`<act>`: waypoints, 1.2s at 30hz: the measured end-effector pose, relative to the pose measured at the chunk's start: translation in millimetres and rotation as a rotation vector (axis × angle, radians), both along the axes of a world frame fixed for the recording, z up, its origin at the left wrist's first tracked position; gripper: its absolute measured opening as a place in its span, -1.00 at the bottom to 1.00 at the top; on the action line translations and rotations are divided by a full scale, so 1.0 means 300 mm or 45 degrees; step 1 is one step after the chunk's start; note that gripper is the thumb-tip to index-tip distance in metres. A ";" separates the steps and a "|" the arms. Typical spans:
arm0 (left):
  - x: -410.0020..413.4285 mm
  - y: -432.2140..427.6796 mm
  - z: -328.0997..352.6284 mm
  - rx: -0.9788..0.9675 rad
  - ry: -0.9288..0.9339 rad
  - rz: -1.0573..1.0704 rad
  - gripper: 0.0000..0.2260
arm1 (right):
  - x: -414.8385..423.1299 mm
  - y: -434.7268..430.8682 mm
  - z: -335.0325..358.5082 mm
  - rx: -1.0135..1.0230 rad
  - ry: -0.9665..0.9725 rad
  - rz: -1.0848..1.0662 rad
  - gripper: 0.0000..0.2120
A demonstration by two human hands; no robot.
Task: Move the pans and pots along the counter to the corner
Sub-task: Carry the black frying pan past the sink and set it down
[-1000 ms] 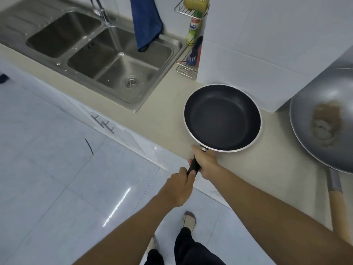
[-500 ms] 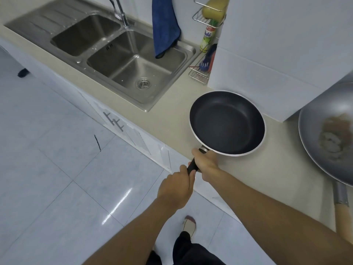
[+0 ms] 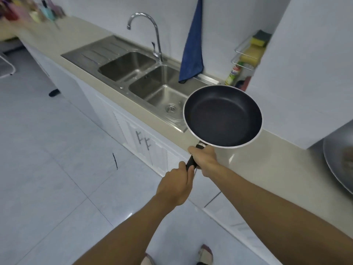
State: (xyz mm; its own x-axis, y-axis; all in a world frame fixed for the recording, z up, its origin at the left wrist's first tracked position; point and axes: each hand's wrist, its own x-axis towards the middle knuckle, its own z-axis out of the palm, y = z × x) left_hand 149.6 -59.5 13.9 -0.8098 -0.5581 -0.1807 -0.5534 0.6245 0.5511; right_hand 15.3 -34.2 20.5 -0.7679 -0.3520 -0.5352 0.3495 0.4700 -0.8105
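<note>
So in the head camera view both hands are wrapped around the black handle (image 3: pixel 191 163) of a frying pan (image 3: pixel 222 116), one behind the other. The right hand (image 3: pixel 205 159) is clenched on the handle right up by where it joins the pan, and the left hand (image 3: pixel 174 185) is gripping the tail end of the same handle, just behind and a bit lower than the right one, knuckles almost touching it. The pan itself sticks out straight ahead of the hands, dark nonstick inside with a pale rim, and it looks empty. It's held level above the beige counter (image 3: pixel 263 159), with its far-left edge overlapping the corner of the steel double sink (image 3: pixel 152 87), so whether the bottom is actually touching the counter I honestly can't tell. Off to the right of the right hand, well apart from it, a big grey wok (image 3: pixel 339 163) sits on the counter, half cut off by the frame edge. Up ahead of the hands, past the sink, there's a tap (image 3: pixel 150 33), a blue towel (image 3: pixel 192 50) hanging on the wall, and a wire rack with sponges (image 3: pixel 252 48) and a bottle (image 3: pixel 233 74). Far left end of the counter is just a blur of stuff.
</note>
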 end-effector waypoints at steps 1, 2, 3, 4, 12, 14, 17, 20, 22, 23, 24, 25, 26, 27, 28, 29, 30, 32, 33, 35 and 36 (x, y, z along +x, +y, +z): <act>0.037 -0.047 0.019 -0.012 0.009 0.011 -0.62 | 0.034 -0.049 0.018 -0.011 0.007 0.016 -0.83; 0.076 -0.095 0.037 -0.025 0.019 0.024 -0.62 | 0.069 -0.100 0.035 -0.024 0.012 0.033 -0.84; 0.114 -0.143 0.053 -0.038 0.028 0.036 -0.62 | 0.104 -0.152 0.051 -0.040 0.014 0.051 -0.85; 0.151 -0.190 0.069 -0.050 0.036 0.050 -0.63 | 0.139 -0.202 0.066 -0.059 0.013 0.068 -0.86; 0.364 -0.507 0.169 -0.069 0.077 0.220 -0.60 | 0.357 -0.576 0.184 -0.142 0.079 0.232 -0.89; 0.393 -0.589 0.179 -0.082 0.085 0.253 -0.61 | 0.387 -0.669 0.203 -0.148 0.103 0.278 -0.90; 0.428 -0.722 0.185 -0.121 0.097 0.288 -0.61 | 0.419 -0.817 0.216 -0.162 0.125 0.332 -0.89; 0.448 -0.878 0.185 -0.148 0.079 0.322 -0.61 | 0.438 -0.984 0.215 -0.168 0.129 0.383 -0.89; 0.450 -0.995 0.183 -0.160 0.056 0.348 -0.61 | 0.441 -1.106 0.208 -0.177 0.121 0.408 -0.89; 0.448 -1.052 0.182 -0.161 0.047 0.363 -0.61 | 0.440 -1.166 0.204 -0.183 0.115 0.422 -0.89; 0.445 -1.109 0.181 -0.161 0.042 0.376 -0.62 | 0.437 -1.229 0.201 -0.188 0.111 0.437 -0.89; 0.441 -1.166 0.180 -0.160 0.035 0.387 -0.62 | 0.434 -1.293 0.200 -0.188 0.109 0.451 -0.89; 0.436 -1.222 0.180 -0.158 0.026 0.397 -0.63 | 0.430 -1.356 0.199 -0.181 0.107 0.463 -0.89; 0.431 -1.277 0.182 -0.154 0.015 0.407 -0.63 | 0.425 -1.416 0.198 -0.175 0.106 0.479 -0.90; 0.426 -1.332 0.184 -0.149 0.008 0.420 -0.63 | 0.421 -1.476 0.196 -0.174 0.103 0.497 -0.90; 0.420 -1.387 0.185 -0.143 0.003 0.440 -0.63 | 0.416 -1.535 0.195 -0.173 0.101 0.513 -0.90; 0.415 -1.446 0.188 -0.132 -0.004 0.459 -0.63 | 0.414 -1.605 0.194 -0.163 0.098 0.535 -0.90; 0.408 -1.530 0.202 -0.135 -0.003 0.475 -0.63 | 0.409 -1.698 0.202 -0.148 0.104 0.572 -0.90; 0.409 -1.584 0.202 -0.129 -0.006 0.491 -0.63 | 0.412 -1.758 0.201 -0.142 0.099 0.585 -0.90; 0.421 -1.692 0.197 -0.122 -0.015 0.520 -0.62 | 0.426 -1.875 0.199 -0.134 0.098 0.619 -0.90; 0.428 -1.734 0.196 -0.110 -0.012 0.535 -0.62 | 0.431 -1.918 0.194 -0.135 0.096 0.630 -0.90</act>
